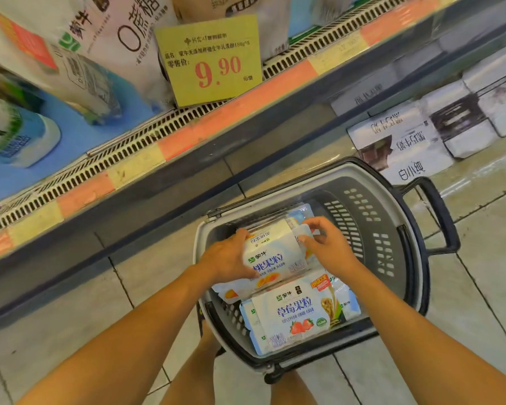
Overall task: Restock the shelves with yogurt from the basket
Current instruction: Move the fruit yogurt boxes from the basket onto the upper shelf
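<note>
Yogurt pack point(275, 258) (the peach one) sits in the basket point(374, 217) between both grips. Left grip point(228, 258) curls round its side; right grip point(324, 244) pinches its far corner. Strawberry pack point(295, 314) lies just beside them.

Our left hand point(228, 258) covers the left end of the peach yogurt pack point(278, 255) and hides the start of its printed name. The fingers of our right hand point(329, 247) hide its far right corner. The packs under it show only as slivers, so we cannot count them. The strawberry pack point(297, 315) hides the basket point(389, 182) floor beneath it. On the shelf point(187, 124), the bags point(123, 39) are cut off by the top edge and the bottle point(9, 135) by the left edge. The cartons point(415, 138) on the floor are mostly too blurred for us to read.
</note>
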Demonstrator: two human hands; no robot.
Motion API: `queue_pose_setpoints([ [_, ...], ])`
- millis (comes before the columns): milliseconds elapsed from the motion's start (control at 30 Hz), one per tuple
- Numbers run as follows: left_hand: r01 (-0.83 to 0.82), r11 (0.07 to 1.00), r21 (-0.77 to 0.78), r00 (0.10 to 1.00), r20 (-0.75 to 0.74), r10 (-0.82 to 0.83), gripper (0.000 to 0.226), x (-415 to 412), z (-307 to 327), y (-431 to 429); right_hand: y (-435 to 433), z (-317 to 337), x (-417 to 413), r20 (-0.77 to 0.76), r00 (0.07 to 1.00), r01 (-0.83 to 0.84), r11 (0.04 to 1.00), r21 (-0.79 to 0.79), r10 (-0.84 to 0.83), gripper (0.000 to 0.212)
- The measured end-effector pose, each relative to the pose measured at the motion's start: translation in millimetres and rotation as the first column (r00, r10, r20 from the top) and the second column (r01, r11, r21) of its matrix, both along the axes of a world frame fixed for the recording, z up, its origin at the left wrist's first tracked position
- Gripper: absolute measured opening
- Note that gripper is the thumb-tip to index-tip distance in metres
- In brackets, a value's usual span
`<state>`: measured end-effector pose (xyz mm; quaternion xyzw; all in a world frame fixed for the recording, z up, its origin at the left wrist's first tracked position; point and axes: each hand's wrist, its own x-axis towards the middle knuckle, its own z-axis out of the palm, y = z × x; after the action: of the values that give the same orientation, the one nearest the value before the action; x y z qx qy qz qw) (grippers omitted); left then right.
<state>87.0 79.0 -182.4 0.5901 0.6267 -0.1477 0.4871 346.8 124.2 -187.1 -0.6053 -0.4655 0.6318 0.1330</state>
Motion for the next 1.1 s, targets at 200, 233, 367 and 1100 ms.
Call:
queue_pose_setpoints([
  [200,-0.020,1.000,0.011,0.996,0.087,0.019,0.086,-11,21,19,9,16,1,-0.055,0.996,0.071,0.997,0.013,-0.070,0.032],
  [233,-0.052,0.999,0.004,0.992,0.111,0.051,0.085,-12,28,22,13,23,0,-0.059,0.992,0.116,0.993,0.005,-0.115,0.028],
  [367,-0.247,0.969,-0.023,0.941,0.233,0.246,0.077,-29,63,22,34,44,4,-0.026,0.940,0.332,0.931,-0.153,-0.339,0.033],
  [1100,-0.846,0.489,-0.211,0.438,0.246,0.865,0.075,-155,96,-129,36,-30,-116,0.669,-0.104,-0.936,0.155,-0.316,0.736,0.084],
])
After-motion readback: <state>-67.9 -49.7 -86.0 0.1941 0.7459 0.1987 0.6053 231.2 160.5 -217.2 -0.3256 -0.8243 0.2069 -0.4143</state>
